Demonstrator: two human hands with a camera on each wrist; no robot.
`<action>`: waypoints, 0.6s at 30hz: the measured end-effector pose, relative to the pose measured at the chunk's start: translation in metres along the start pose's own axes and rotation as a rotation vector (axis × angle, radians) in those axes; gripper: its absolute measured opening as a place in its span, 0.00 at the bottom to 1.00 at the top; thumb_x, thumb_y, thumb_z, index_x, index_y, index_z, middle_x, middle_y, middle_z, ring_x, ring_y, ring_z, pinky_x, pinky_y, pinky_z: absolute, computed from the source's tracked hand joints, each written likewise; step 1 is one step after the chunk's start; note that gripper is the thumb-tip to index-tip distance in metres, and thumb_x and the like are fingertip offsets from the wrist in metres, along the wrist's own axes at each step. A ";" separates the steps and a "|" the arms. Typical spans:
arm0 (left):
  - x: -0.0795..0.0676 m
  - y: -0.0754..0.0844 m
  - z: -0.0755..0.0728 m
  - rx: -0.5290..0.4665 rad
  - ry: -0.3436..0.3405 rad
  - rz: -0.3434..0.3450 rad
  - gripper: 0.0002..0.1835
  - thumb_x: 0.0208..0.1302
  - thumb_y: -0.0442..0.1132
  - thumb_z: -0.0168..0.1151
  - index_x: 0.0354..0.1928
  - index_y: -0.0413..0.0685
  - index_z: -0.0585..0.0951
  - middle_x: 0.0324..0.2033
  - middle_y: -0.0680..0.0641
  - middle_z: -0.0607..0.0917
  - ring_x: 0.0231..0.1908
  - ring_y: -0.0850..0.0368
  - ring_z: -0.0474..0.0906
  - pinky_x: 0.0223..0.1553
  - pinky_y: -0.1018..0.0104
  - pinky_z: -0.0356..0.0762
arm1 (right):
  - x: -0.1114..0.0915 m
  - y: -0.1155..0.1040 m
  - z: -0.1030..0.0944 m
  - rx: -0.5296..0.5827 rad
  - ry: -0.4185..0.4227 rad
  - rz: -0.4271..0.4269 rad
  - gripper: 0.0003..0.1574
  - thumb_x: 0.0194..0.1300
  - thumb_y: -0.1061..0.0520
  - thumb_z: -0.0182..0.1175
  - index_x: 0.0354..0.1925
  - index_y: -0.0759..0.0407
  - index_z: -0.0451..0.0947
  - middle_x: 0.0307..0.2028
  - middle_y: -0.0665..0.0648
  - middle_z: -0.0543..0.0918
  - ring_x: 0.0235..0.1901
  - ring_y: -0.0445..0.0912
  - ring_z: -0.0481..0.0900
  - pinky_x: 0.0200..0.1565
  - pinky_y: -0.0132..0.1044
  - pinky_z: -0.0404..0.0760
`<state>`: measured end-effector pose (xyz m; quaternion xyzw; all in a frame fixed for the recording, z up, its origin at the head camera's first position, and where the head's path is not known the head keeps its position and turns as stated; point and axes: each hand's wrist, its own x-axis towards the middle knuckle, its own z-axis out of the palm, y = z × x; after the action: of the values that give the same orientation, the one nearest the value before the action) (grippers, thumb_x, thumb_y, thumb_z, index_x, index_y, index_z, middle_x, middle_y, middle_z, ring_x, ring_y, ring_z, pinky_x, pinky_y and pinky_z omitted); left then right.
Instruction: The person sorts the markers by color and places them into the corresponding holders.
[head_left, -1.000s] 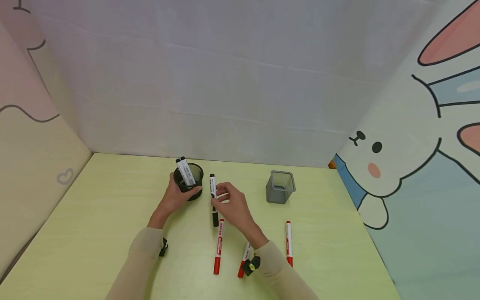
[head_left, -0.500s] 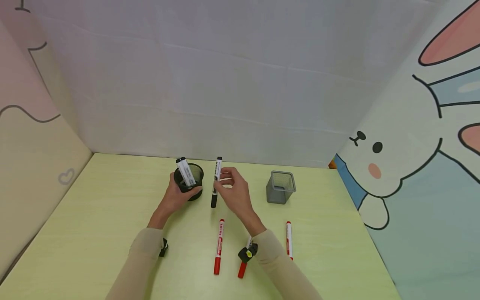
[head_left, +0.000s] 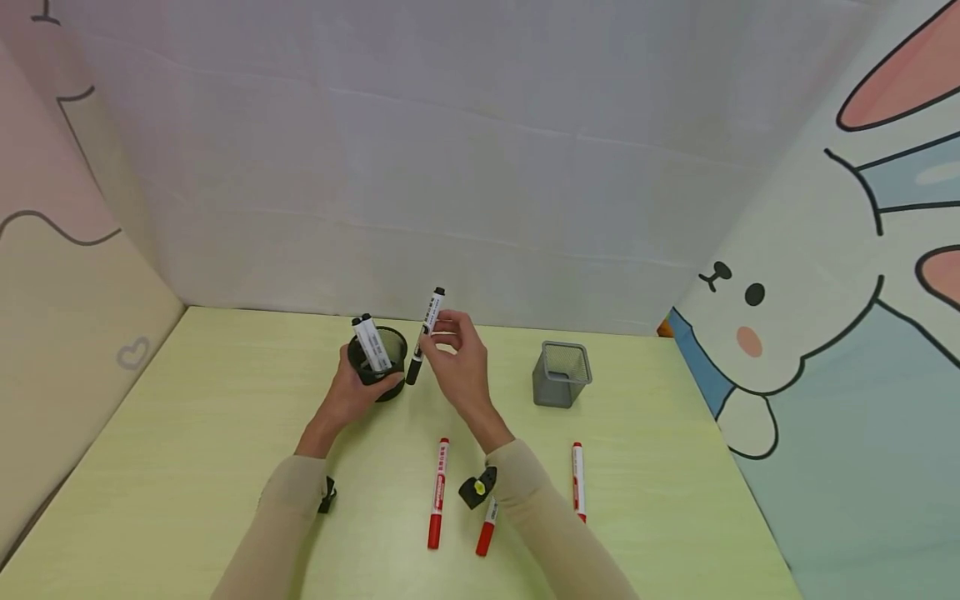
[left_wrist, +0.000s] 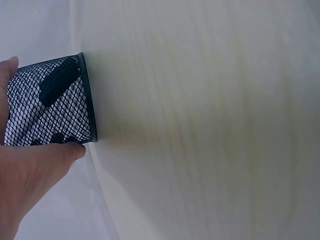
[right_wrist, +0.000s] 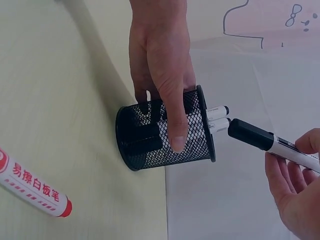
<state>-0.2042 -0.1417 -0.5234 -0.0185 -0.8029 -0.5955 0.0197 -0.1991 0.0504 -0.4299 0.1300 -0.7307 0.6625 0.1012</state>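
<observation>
My left hand grips a round black mesh pen cup around its side. Two black-and-white markers lean inside it, their black ends above the rim. Just right of the cup, my right hand pinches another black-and-white whiteboard marker between thumb and fingers. That marker is tilted, black cap down, held above the table. In the right wrist view its cap is close to the cup's mouth and the ends of the markers inside.
A square grey mesh pen holder stands to the right. Red-and-white markers lie nearer on the table: one in the middle, one partly under the right wrist camera, one farther right. A pale wall rises behind the table.
My right hand has lifted the black-and-white marker off the table and carried it up and toward the cup, tilting it. The left hand and cup have stayed still.
</observation>
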 end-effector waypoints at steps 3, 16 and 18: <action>0.000 0.001 0.000 -0.004 -0.002 0.001 0.49 0.65 0.38 0.73 0.74 0.38 0.47 0.66 0.31 0.62 0.64 0.38 0.66 0.69 0.43 0.60 | 0.003 -0.001 0.004 0.025 0.010 -0.013 0.24 0.67 0.68 0.66 0.59 0.63 0.74 0.50 0.62 0.83 0.46 0.53 0.84 0.46 0.36 0.85; 0.001 -0.002 0.000 -0.039 0.000 0.013 0.48 0.64 0.39 0.74 0.73 0.38 0.49 0.65 0.32 0.64 0.63 0.39 0.67 0.69 0.44 0.60 | 0.021 0.004 0.018 0.113 0.043 -0.002 0.23 0.69 0.66 0.65 0.61 0.65 0.73 0.52 0.65 0.81 0.49 0.54 0.83 0.50 0.39 0.84; 0.001 -0.002 0.000 -0.038 0.000 0.007 0.48 0.64 0.39 0.74 0.73 0.38 0.49 0.65 0.32 0.64 0.63 0.40 0.67 0.69 0.45 0.60 | 0.022 0.006 0.020 0.124 0.040 0.008 0.23 0.69 0.66 0.65 0.61 0.65 0.73 0.52 0.65 0.81 0.49 0.55 0.83 0.50 0.39 0.84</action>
<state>-0.2051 -0.1423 -0.5249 -0.0216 -0.7913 -0.6107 0.0217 -0.2210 0.0296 -0.4302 0.1198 -0.6867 0.7093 0.1051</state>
